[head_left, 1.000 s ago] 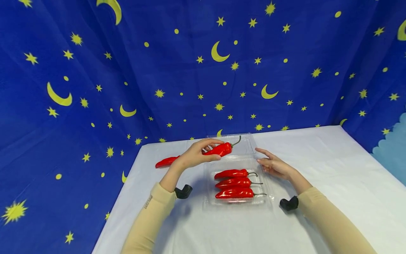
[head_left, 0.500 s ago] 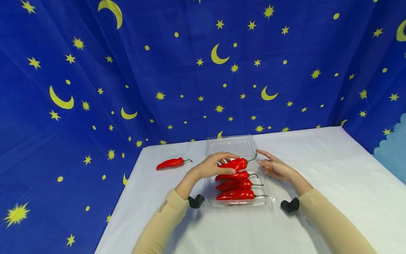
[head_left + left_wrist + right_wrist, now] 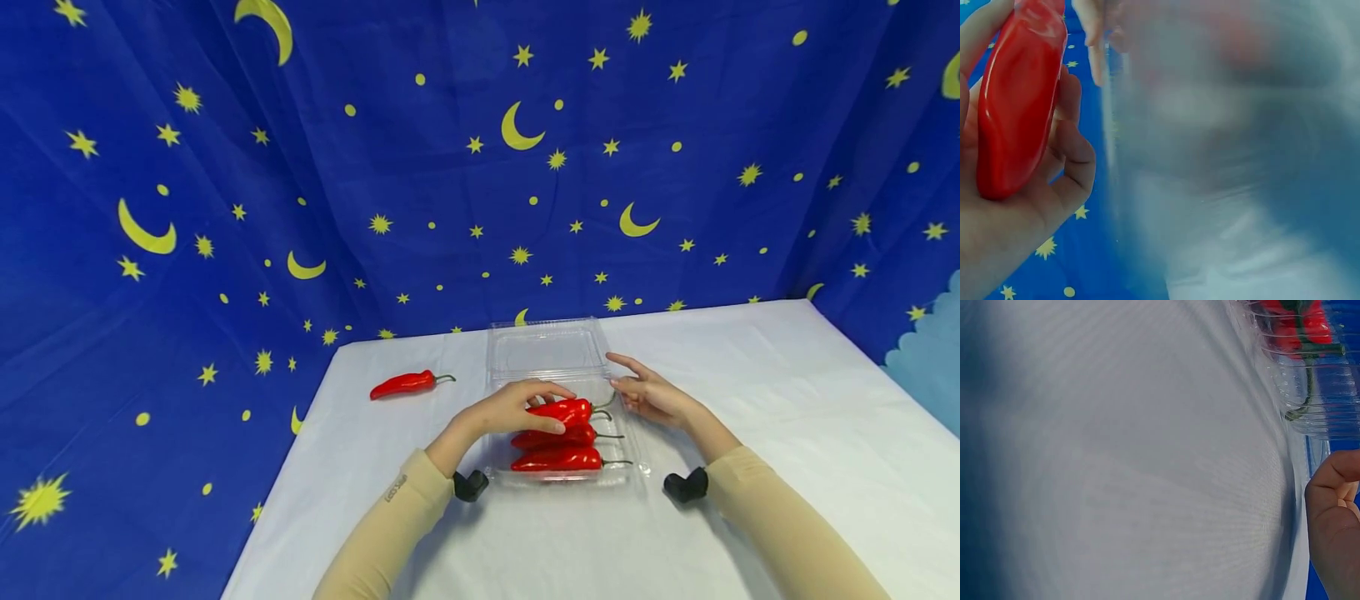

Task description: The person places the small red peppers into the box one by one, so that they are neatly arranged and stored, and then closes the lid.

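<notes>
left hand: my left hand [image 3: 513,410] is clamped on a glossy red, long tapering pepper with a green stem [image 3: 572,409], fingers on its far side, thumb on its near side, stem to the right. it sits at or over the far part of a clear plastic rectangular tray [image 3: 498,460]; i cannot tell whether it rests on anything. a hooked green stem [image 3: 603,415] shows just beside it, body mostly hidden. nearer in the tray lie a middle red pepper [image 3: 582,436], partly behind my thumb, and a nearest red pepper [image 3: 557,459], stems right.

right hand: my right hand [image 3: 652,397] is by the tray's far right corner, index finger extended, its digits apart, holding nothing; i cannot tell whether the fingertips touch the plastic.

surroundings: clear plastic lid [image 3: 546,347] laid back on the far side of the tray. loose red pepper [image 3: 405,384] well to the left on the white cloth-covered table [image 3: 765,375].
</notes>
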The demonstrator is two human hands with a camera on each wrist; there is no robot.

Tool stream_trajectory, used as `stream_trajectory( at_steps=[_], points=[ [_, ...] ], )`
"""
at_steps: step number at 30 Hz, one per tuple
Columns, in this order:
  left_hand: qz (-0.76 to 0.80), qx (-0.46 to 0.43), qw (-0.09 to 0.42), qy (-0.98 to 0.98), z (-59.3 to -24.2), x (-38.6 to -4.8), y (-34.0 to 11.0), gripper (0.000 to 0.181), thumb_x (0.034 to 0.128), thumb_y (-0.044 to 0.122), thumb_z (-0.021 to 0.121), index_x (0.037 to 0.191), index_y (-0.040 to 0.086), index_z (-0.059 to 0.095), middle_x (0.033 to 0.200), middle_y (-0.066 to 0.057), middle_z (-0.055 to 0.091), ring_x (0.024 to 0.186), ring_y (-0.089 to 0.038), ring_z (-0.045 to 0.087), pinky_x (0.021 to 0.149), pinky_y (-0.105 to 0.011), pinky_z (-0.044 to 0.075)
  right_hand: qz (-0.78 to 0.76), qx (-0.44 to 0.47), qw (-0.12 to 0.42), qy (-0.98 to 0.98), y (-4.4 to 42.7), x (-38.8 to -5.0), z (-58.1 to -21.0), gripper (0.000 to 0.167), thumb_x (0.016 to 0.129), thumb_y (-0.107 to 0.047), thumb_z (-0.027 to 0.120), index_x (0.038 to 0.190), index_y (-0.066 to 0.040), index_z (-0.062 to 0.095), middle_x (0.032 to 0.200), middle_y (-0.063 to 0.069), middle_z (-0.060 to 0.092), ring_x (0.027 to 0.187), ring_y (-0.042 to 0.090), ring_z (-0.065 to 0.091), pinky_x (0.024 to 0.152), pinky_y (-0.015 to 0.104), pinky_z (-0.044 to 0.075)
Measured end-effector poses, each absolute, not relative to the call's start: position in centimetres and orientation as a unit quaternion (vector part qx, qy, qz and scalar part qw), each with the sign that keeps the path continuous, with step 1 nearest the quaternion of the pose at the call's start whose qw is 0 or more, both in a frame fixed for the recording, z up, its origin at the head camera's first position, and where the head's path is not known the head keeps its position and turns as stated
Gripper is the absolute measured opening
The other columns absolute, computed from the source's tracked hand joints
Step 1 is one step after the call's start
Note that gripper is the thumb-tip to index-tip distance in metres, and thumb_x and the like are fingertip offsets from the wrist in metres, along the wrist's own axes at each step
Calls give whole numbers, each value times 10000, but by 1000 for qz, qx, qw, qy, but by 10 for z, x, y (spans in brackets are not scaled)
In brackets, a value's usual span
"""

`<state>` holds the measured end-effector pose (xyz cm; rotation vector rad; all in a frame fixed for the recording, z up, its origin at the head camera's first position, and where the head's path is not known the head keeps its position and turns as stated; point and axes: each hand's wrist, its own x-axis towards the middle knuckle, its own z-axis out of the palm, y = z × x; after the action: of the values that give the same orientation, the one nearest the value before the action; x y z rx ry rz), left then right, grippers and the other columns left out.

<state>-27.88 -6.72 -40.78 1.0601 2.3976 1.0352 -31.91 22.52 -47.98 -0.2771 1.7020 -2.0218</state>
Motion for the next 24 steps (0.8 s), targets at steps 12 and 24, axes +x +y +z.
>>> stream_trajectory(
  at_steps=[12,24],
  points=[
    [329,378,189,844,-429,-272,-62,532,814,325,748,1308,234,572,1195,53,546,998,-82,515,858,-241,438,-736,-106,243,624,227,-320,-480,681,981,-83,492,1522,-132,81,796,5,435,634,90,411,598,220,387],
    [320,380,172,851,-438,-270,-60,549,802,312,763,1310,229,574,1105,39,552,947,-71,515,844,-223,430,-733,-102,246,626,226,-320,-480,676,982,-96,494,1522,-144,90,780,8,429,639,102,412,600,220,392]
  ],
)
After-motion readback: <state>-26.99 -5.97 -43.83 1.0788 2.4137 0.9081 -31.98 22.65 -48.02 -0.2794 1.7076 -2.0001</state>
